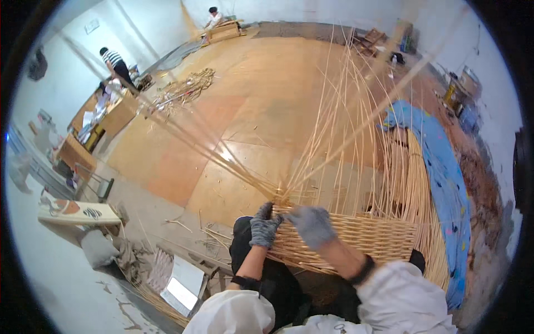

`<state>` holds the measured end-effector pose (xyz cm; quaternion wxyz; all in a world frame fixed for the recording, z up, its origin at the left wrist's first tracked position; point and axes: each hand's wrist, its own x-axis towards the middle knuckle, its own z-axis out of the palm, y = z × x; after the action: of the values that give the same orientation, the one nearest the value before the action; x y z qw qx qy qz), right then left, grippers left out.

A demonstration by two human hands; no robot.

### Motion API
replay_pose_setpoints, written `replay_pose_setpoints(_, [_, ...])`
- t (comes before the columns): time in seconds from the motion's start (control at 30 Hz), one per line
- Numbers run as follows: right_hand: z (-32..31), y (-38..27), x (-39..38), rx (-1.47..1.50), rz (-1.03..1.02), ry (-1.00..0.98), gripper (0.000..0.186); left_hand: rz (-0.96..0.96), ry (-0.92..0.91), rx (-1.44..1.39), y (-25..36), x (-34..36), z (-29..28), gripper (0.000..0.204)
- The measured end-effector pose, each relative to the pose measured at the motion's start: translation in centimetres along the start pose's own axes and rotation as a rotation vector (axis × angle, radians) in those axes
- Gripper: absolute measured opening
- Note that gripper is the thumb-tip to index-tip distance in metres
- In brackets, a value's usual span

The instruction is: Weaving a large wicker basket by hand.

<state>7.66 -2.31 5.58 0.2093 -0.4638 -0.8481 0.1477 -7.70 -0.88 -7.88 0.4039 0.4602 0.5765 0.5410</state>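
A partly woven wicker basket [361, 240] of pale rods lies across my lap, its wall stretching to the right. Long loose wicker rods [245, 171] rise and fan out from its left corner, some smeared by motion. At that corner, my left hand [265, 227], in a grey knit glove, has its fingers closed on the basket's edge around the base of the rods. Just to the right, against the top of the woven wall, is my right hand [314, 227] in a matching glove. It is blurred, and what its fingers do cannot be made out.
To my right lies a thick bundle of rods [418, 189] beside a blue patterned cloth [431, 161]. A heap of rods [189, 88] is on the board floor [261, 72]. Two people [115, 64] [214, 19] are farther off. Low left stands a white board [183, 283].
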Motion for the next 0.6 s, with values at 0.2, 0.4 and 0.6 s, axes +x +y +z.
replay_pose_setpoints(0.2, [2.8, 0.3, 11.4, -0.360, 0.040, -0.231, 0.028, -0.026, -0.033, -0.164, 0.9, 1.5, 2.4, 0.037])
replay_pose_setpoints(0.4, [3.4, -2.1, 9.8, -0.494, -0.043, -0.347, 0.027, 0.279, 0.229, 0.275, -7.4, 2.9, 3.5, 0.035])
replay_pose_setpoints(0.6, [1.5, -2.8, 10.0, -0.434, 0.152, -0.337, 0.032, 0.024, 0.034, -0.032, -1.5, 1.8, 2.1, 0.028])
